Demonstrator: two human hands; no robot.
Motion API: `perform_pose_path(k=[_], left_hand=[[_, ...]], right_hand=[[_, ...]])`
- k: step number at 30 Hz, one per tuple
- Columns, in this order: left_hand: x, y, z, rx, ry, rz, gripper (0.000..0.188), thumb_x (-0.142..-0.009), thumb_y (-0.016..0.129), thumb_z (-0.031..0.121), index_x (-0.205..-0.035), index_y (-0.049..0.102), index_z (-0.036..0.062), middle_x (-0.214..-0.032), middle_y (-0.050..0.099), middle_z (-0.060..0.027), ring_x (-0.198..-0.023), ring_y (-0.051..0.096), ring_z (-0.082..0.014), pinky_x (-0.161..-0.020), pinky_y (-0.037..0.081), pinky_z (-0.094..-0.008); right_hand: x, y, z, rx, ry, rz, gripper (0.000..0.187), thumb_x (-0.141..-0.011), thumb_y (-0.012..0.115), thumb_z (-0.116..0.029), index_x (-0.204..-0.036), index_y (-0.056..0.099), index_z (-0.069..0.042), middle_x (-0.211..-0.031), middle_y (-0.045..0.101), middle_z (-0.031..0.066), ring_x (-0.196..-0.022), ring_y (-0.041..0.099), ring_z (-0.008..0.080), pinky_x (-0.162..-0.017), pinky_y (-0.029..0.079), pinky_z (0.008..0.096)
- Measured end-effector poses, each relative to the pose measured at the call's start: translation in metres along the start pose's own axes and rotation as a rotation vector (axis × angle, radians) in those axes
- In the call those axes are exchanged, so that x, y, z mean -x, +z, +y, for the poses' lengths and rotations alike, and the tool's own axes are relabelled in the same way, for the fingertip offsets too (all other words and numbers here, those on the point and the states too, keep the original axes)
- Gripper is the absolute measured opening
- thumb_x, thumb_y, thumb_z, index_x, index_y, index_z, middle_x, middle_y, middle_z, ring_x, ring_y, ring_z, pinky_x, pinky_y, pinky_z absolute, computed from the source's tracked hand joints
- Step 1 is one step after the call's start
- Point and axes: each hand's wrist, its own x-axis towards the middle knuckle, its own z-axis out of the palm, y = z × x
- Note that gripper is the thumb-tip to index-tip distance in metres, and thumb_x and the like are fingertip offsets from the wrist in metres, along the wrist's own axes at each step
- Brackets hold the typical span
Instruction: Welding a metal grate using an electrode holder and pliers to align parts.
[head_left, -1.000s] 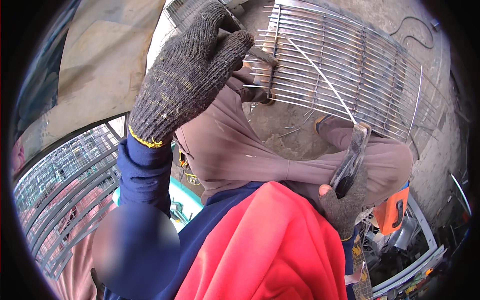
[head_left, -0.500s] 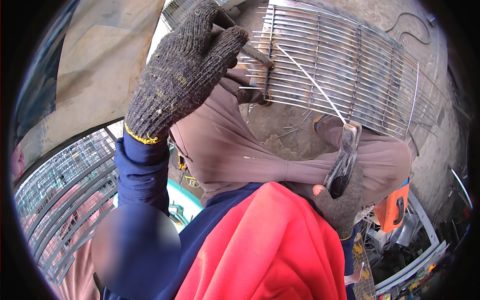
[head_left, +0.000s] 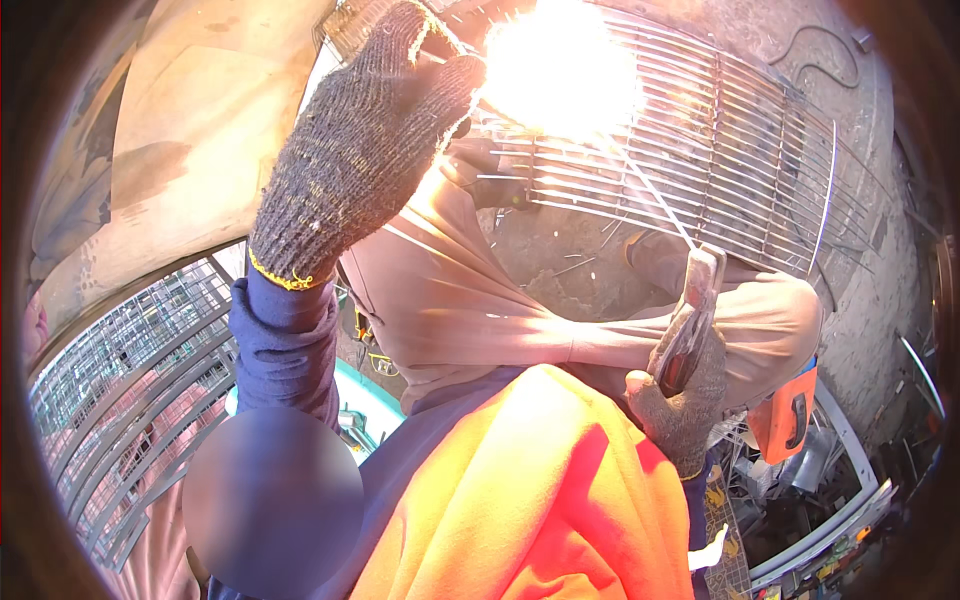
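Note:
A blinding white welding arc hides the near left part of a metal bar grille (head_left: 690,130). My right hand (head_left: 690,405), in a dark knitted glove with a bare thumb tip, is wrapped round an electrode holder (head_left: 705,275). From its jaws a thin welding rod (head_left: 655,192) slants up and left into the glare. My left hand (head_left: 350,150), gloved in dark knit with a yellow cuff, is curled just left of the arc. Whatever its fingers grip is lost in the brightness.
Sparks fly round the arc, close to my trousered legs (head_left: 490,310). A large brown sheet (head_left: 200,130) stands at the upper left, above a rack of curved bars (head_left: 150,400). At the lower right are an orange case (head_left: 782,415) and metal scraps.
The rod's tip has met the grille and a bright arc with sparks has flared up. My right hand has barely moved; the left stays by the grille's left end.

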Motion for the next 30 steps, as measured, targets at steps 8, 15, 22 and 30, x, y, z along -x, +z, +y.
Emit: perform_pose_path(k=[8, 15, 22, 30], left_hand=[[-0.006, -0.008, 0.032, 0.266, -0.369, -0.054, 0.024, -0.099, 0.063, 0.018, -0.112, 0.056, 0.0001, -0.079, 0.068, -0.0114, -0.075, 0.069, -0.0168, -0.065, 0.054, -0.0293], [-0.003, -0.001, 0.016, 0.226, -0.261, -0.052, 0.031, -0.100, 0.063, 0.032, -0.111, 0.057, 0.0031, -0.079, 0.067, -0.0089, -0.071, 0.063, -0.0117, -0.066, 0.050, -0.0273], [0.000, 0.003, 0.004, 0.226, -0.195, -0.005, 0.029, -0.099, 0.064, 0.029, -0.110, 0.056, 0.0028, -0.080, 0.067, -0.0093, -0.072, 0.063, -0.0122, -0.067, 0.051, -0.0271], [-0.001, 0.000, 0.003, 0.269, -0.143, -0.022, 0.028, -0.101, 0.061, 0.028, -0.110, 0.057, 0.0026, -0.082, 0.068, -0.0091, -0.073, 0.063, -0.0123, -0.067, 0.051, -0.0271]], right_hand=[[0.001, 0.004, 0.001, -0.067, -0.046, 0.069, 0.080, -0.060, 0.089, -0.020, -0.127, 0.051, 0.001, -0.107, 0.064, 0.0126, -0.092, 0.066, 0.0241, -0.081, 0.054, 0.0361], [0.001, 0.002, 0.001, -0.024, -0.029, 0.037, 0.078, -0.062, 0.090, -0.024, -0.125, 0.052, 0.001, -0.104, 0.065, 0.0125, -0.090, 0.066, 0.0242, -0.079, 0.054, 0.0363], [-0.001, 0.002, 0.001, -0.014, -0.053, 0.023, 0.079, -0.061, 0.090, -0.025, -0.125, 0.052, 0.001, -0.105, 0.065, 0.0128, -0.089, 0.066, 0.0247, -0.080, 0.054, 0.0372], [0.000, 0.002, -0.003, -0.085, -0.085, 0.063, 0.080, -0.062, 0.086, -0.013, -0.132, 0.049, 0.003, -0.114, 0.061, 0.0120, -0.100, 0.063, 0.0219, -0.087, 0.053, 0.0347]])
